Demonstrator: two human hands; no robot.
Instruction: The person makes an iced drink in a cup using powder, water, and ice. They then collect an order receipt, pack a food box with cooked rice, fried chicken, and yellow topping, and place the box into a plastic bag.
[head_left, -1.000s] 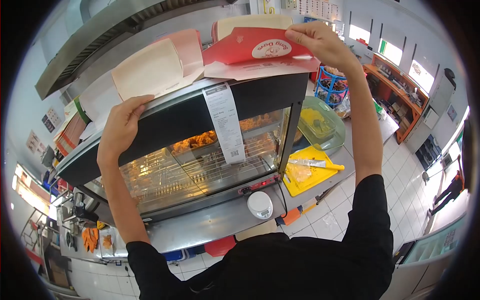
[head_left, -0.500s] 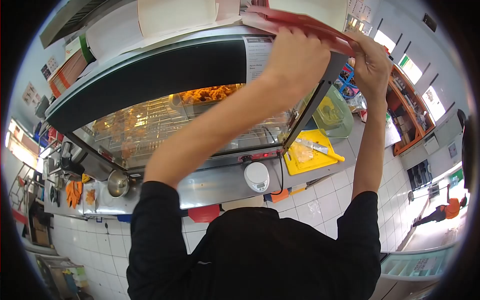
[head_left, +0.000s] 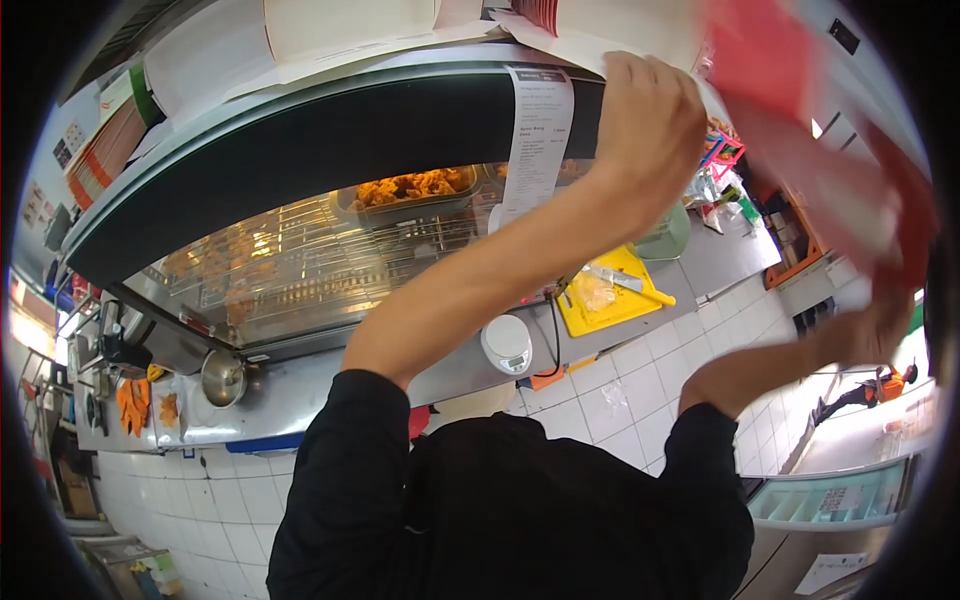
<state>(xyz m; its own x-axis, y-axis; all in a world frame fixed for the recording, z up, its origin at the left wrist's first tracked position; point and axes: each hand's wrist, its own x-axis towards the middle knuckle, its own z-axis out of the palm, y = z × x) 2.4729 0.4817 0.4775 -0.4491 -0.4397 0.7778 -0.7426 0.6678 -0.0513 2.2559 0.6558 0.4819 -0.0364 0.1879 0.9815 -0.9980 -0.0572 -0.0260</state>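
Note:
A folded red and white cardboard carton (head_left: 765, 65), smeared by motion, spreads across the upper right. At its lower end, my right hand (head_left: 870, 325) is blurred but closed on the cardboard. My left hand (head_left: 650, 115) is raised at the top right corner of the food warmer (head_left: 300, 150), its fingers curled beside the carton's near edge. Whatever those fingers hold is hidden behind the hand. Stacked white cartons (head_left: 350, 35) lie on top of the warmer. A long printed paper slip (head_left: 540, 130) hangs down its front, just left of my left hand.
Fried food in a metal tray (head_left: 415, 188) sits inside the warmer. On the steel counter are a white scale (head_left: 507, 343), a yellow cutting board (head_left: 610, 300) with a knife (head_left: 615, 277), a metal bowl (head_left: 223, 380) and orange gloves (head_left: 133, 405). A person (head_left: 880, 388) is far off at right.
My right hand has swung out to the right and down, pulling the red carton away from the warmer's top. My left hand has shifted slightly right. The paper slip now shows in full.

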